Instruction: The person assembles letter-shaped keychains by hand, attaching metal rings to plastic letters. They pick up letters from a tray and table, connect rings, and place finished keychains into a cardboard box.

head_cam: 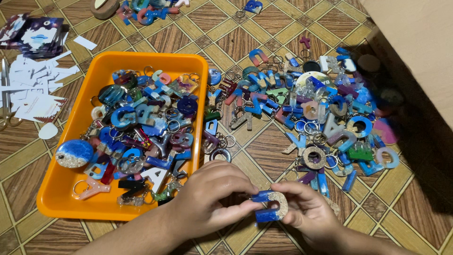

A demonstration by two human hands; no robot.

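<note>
Both of my hands meet at the bottom of the view, just below and to the right of the orange tray [61, 189]; my left hand [207, 198] curls its fingers and thumb onto the left end of a small C-shaped resin charm [271, 206], while my right hand [306, 212] pinches its right side between thumb and forefinger; the charm is blue at both tips and sandy, grainy tan along its curve, and it hangs in the air between my hands, clear of the floor; the tray is one smooth plastic rectangle with rounded corners, and it lies on a floor [264, 151] of brown wood-grain tiles with yellow borders; inside the tray sits a heap of letter-shaped resin keychains [141, 127] with metal rings, too many and too tangled for me to count, mostly blue, with white, pink, black and clear pieces; at the tray's left wall rests one round blue-and-glitter disc [74, 153]; right of the tray spreads a second, looser pile of keychains [311, 104] across the floor, glossy and mixed in colour; left of the tray lies a scatter of white paper cards [33, 89], and beyond them a stack of dark printed cards [35, 35]; far right of the tray stands a plain tan cardboard box [420, 52].
</note>
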